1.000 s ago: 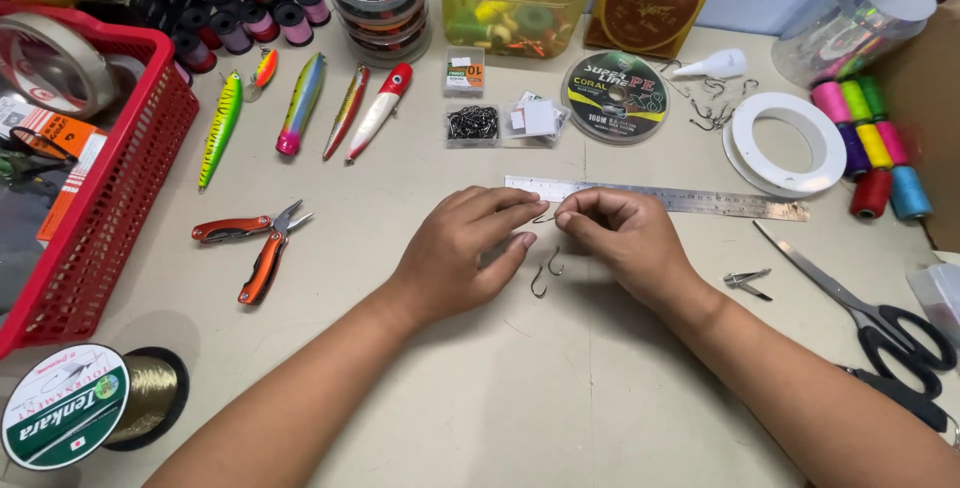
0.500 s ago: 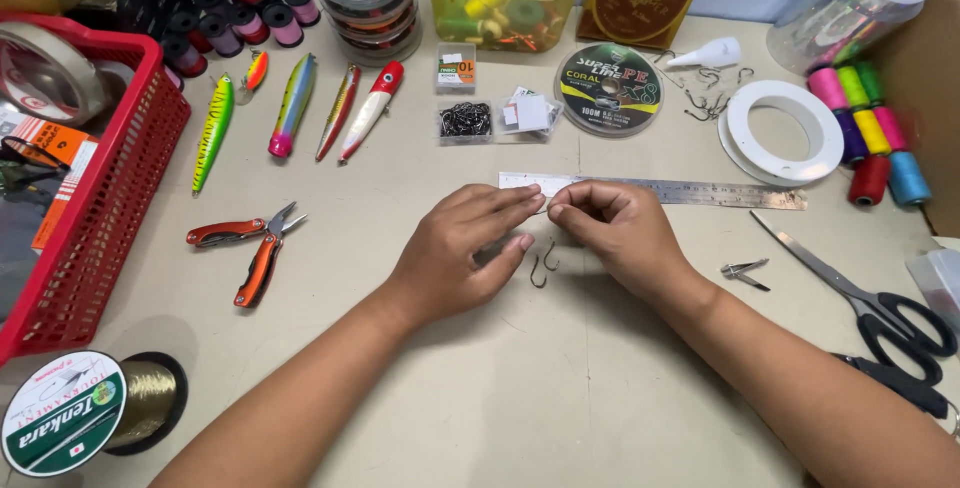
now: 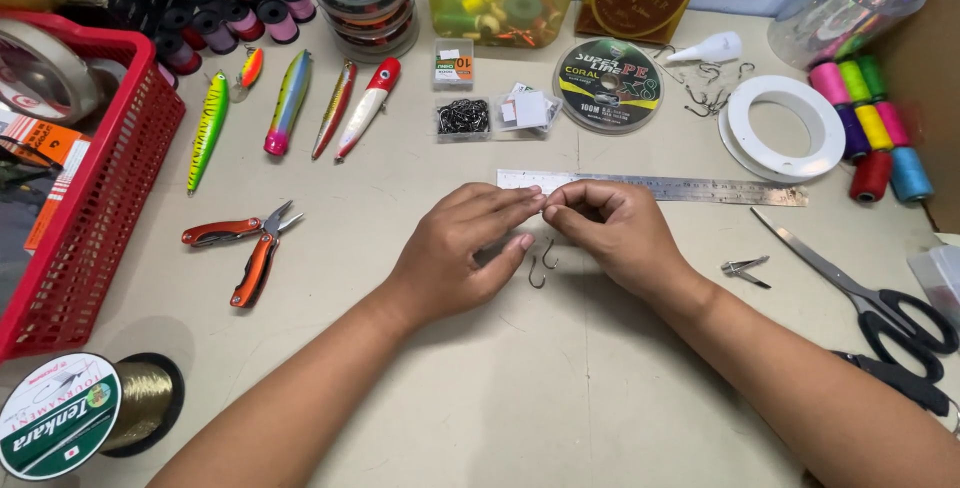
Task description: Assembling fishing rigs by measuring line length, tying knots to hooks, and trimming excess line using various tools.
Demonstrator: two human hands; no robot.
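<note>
Top centre: a round black-and-green line spool label [image 3: 609, 85], with small clear hook packets [image 3: 463, 118] left of it. Lower left: a round white-and-green spool label [image 3: 55, 429]. Left edge: an orange box [image 3: 40, 143].

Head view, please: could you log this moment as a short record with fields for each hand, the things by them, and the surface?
Left hand: left hand over the table, fingertips pinched against the right hand's
Right hand: right hand, fingertips meeting the left's; what they pinch is too small to tell
Below hands: two fish hooks lying on the table
Behind hands: steel ruler
Left side: orange pliers, red basket
Right side: scissors, small clip
Surface: beige table
</note>
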